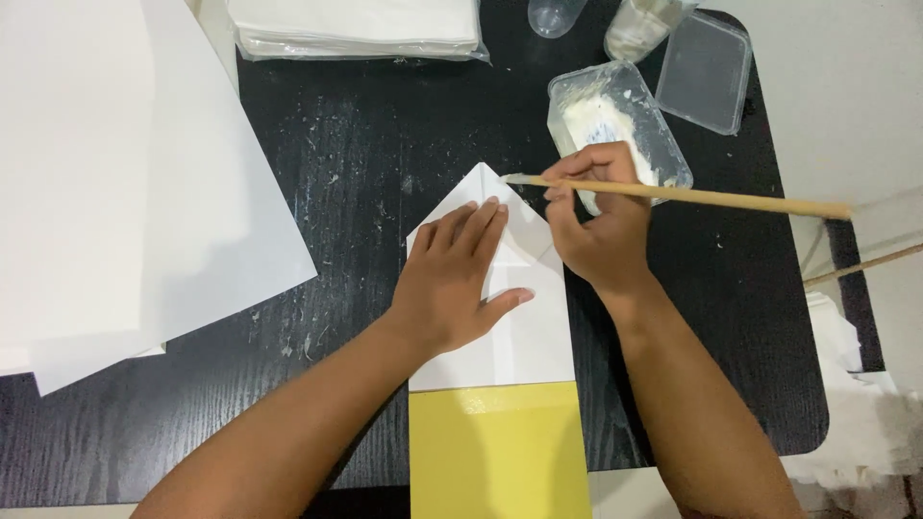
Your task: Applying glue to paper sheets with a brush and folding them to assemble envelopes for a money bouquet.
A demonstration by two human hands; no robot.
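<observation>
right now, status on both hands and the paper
Left hand flat on the folded white paper, pinning it. Right hand gripping a wooden brush, tip at the paper's peak. Glue tub close behind the right hand.

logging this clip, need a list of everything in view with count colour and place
folded paper: 1, white with a pointed top, centre of the table under the left hand
yellow sheet: 1, yellow, below the folded paper at the near edge
brush: 1, pale wooden stick, held across the paper's tip
paste tub: 1, clear plastic with white paste, upper right
lid: 1, clear, right of the tub
paper stack: 1, white, wrapped in plastic, top edge
large sheets: several, white, left side
table: 1, black, smeared
left hand: flat on the folded paper
right hand: grips the brush
</observation>
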